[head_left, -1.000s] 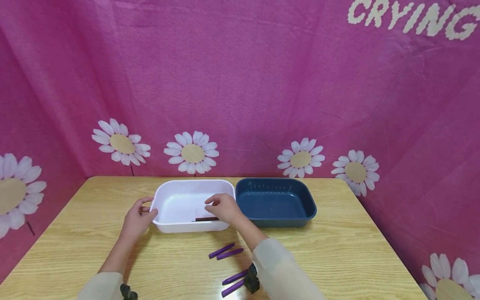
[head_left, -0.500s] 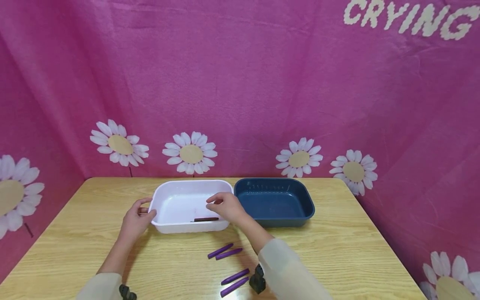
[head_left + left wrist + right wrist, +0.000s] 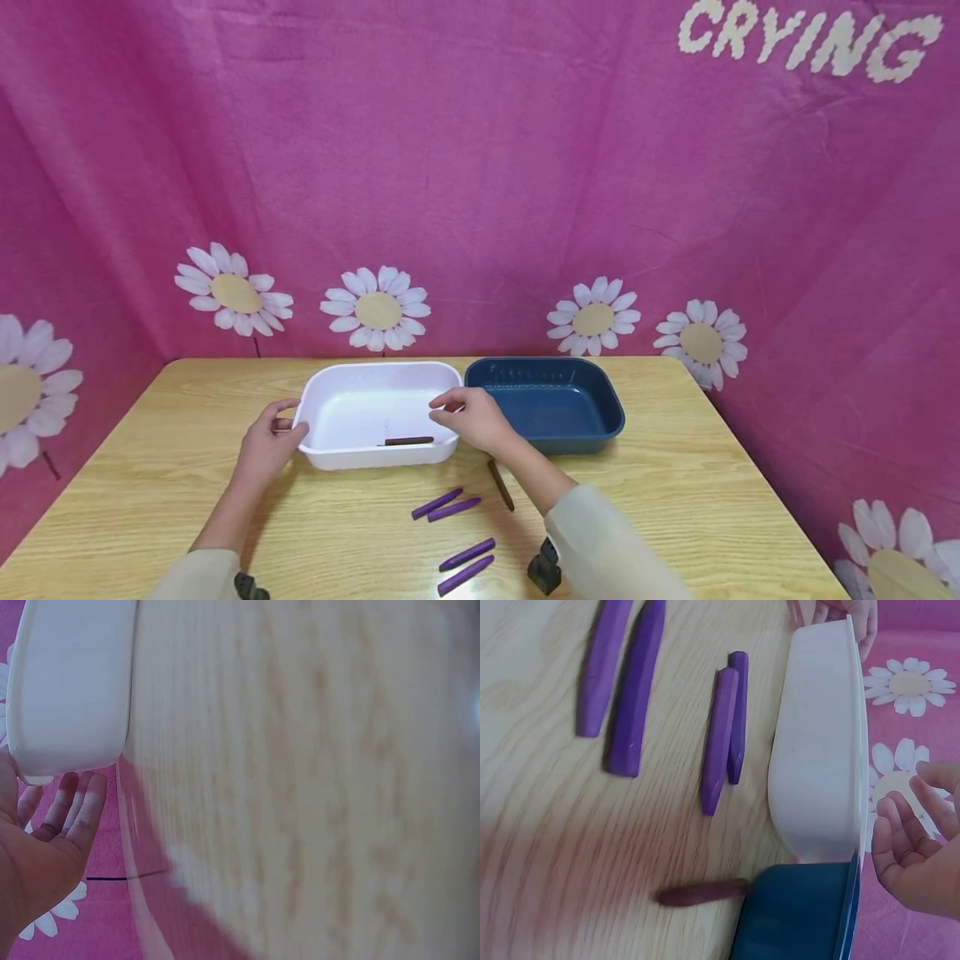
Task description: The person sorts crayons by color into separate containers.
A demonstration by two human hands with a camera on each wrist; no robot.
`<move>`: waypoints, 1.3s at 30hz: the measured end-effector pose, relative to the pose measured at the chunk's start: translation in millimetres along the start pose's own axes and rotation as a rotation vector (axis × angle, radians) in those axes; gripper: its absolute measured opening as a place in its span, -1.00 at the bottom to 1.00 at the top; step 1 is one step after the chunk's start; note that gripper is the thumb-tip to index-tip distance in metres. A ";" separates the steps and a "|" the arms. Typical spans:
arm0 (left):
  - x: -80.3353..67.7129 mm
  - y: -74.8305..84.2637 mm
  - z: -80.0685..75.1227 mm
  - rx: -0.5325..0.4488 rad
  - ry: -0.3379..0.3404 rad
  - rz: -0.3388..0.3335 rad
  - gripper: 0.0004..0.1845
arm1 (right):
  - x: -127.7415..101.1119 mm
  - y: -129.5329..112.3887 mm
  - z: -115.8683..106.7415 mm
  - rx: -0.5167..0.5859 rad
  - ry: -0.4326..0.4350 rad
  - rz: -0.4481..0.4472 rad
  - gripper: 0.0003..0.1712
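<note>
My left hand (image 3: 268, 442) holds the left end of a white tub (image 3: 378, 458), thumb over the rim and fingers against the outside wall. A dark brown crayon (image 3: 409, 441) lies inside, along the tub's near wall. Over the tub's right end hovers my right hand (image 3: 474, 418), its fingers loosely bent; the right wrist view shows nothing between them. Beneath my right forearm, a second brown crayon (image 3: 500, 485) lies on the table, close to a navy blue tub (image 3: 546, 446). Several purple crayons (image 3: 467, 554) lie in two pairs nearer to me.
Both tubs stand side by side near the back of the wooden table (image 3: 675, 500). Behind it hangs a pink cloth (image 3: 480, 183) printed with daisies. Black wrist cameras (image 3: 545, 568) are strapped at both cuffs.
My right hand has drawn slightly to the right above the white tub. The brown crayon on the table has come into view from behind my forearm. My left hand stays at the rim.
</note>
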State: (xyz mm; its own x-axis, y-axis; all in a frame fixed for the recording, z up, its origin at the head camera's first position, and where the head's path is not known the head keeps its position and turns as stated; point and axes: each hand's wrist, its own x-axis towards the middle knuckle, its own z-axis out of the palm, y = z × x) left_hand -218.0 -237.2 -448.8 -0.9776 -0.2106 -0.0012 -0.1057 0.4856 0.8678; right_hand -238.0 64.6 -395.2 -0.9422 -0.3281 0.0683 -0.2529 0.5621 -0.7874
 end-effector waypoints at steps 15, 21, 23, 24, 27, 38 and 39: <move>6.3 -5.9 0.7 0.009 -0.003 0.009 -0.46 | -25.6 17.6 -11.0 -0.003 0.008 0.038 -0.78; 4.8 -4.6 0.6 0.003 0.001 0.015 -0.47 | -38.2 28.7 -16.5 -0.006 -0.001 0.010 -0.81; 4.6 -4.5 0.5 0.002 0.001 0.013 -0.47 | -42.0 32.6 -18.3 -0.013 -0.008 0.015 -0.81; 4.5 -4.4 0.4 0.001 -0.001 0.013 -0.47 | -43.8 34.3 -19.2 -0.018 -0.012 0.017 -0.80; 4.7 -4.4 0.2 0.005 -0.002 0.008 -0.46 | -48.8 38.8 -21.6 -0.014 -0.027 0.019 -0.79; 2.7 -1.9 -0.1 0.012 -0.012 0.002 -0.46 | -64.7 61.4 -26.8 0.004 -0.021 0.036 -0.79; 2.7 -1.8 0.0 0.013 -0.012 0.000 -0.46 | -66.2 63.6 -27.1 0.004 -0.022 0.040 -0.80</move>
State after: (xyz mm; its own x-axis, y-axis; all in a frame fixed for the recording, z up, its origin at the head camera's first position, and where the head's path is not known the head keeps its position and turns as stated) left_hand -220.5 -238.7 -450.4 -0.9797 -0.2003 -0.0071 -0.1077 0.4967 0.8612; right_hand -197.7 142.7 -433.2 -0.9464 -0.3221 0.0231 -0.2141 0.5726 -0.7914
